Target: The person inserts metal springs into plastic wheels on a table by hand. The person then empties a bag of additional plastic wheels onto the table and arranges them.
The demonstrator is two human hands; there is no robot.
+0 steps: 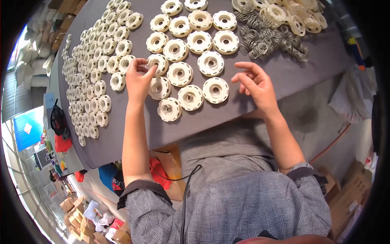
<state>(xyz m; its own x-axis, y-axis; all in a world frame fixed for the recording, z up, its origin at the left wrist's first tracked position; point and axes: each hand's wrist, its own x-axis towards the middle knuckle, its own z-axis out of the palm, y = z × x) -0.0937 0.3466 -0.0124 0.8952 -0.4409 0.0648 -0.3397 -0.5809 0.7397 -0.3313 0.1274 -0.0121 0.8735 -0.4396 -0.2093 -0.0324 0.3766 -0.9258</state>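
Observation:
My left hand [139, 79] is at a cream plastic ring [161, 65], thumb and forefinger curled around a metal coil spring [152, 64] at its left side. My right hand [256, 83] hovers over the cloth, fingers apart and holding nothing. Nearest to it is a cream ring [215, 90] with a spring seated in its centre. Several similar rings stand in rows between my hands. Nearer ones, such as the front ring [170, 110], have springs inside; farther ones, such as this ring [226, 42], show a bare centre hole.
Many rings with springs [97, 71] crowd the left of the grey-clothed table [134, 126]. A heap of loose springs [266, 38] lies at the far right beside piled cream parts [298, 18]. A black cable [187, 191] hangs across my lap.

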